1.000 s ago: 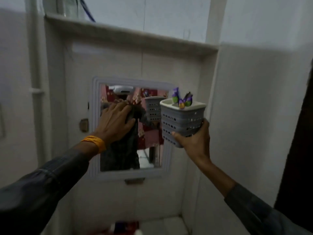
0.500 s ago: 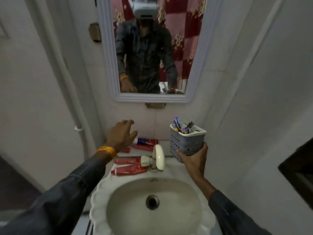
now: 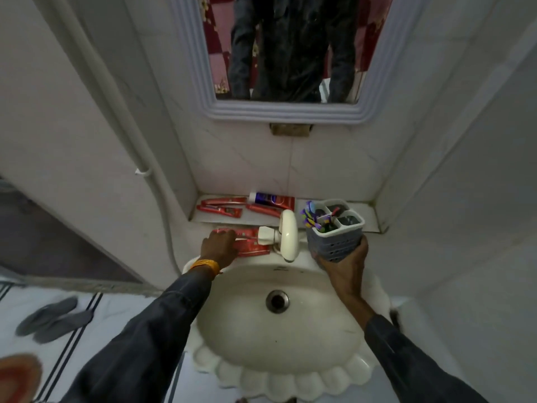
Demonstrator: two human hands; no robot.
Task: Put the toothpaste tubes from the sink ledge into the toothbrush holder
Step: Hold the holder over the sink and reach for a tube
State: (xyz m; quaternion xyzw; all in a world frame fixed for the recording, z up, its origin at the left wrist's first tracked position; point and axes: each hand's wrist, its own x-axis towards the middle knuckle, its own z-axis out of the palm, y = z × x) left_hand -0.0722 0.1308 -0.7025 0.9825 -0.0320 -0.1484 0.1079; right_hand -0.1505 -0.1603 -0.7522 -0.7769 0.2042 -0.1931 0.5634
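Note:
My right hand (image 3: 345, 266) grips a grey perforated toothbrush holder (image 3: 334, 234) with several coloured toothbrushes in one compartment, held above the sink's right rim. My left hand (image 3: 219, 247) lies palm down on two red toothpaste tubes (image 3: 251, 242) on the sink ledge left of the tap, fingers over their left ends; whether it grips one is unclear. Farther back on the tiled ledge lie more red tubes (image 3: 220, 207) and a blue-and-red tube (image 3: 271, 199).
A cream tap (image 3: 287, 237) stands between my hands over the scalloped white sink (image 3: 290, 370). A framed mirror (image 3: 200, 82) hangs above. Walls close in on both sides. Grey slippers (image 3: 55, 318) lie on the floor at left.
The view tilted down from the mirror to the sink. My left hand dropped from the air onto the red tubes beside the tap. The holder stays in my right hand.

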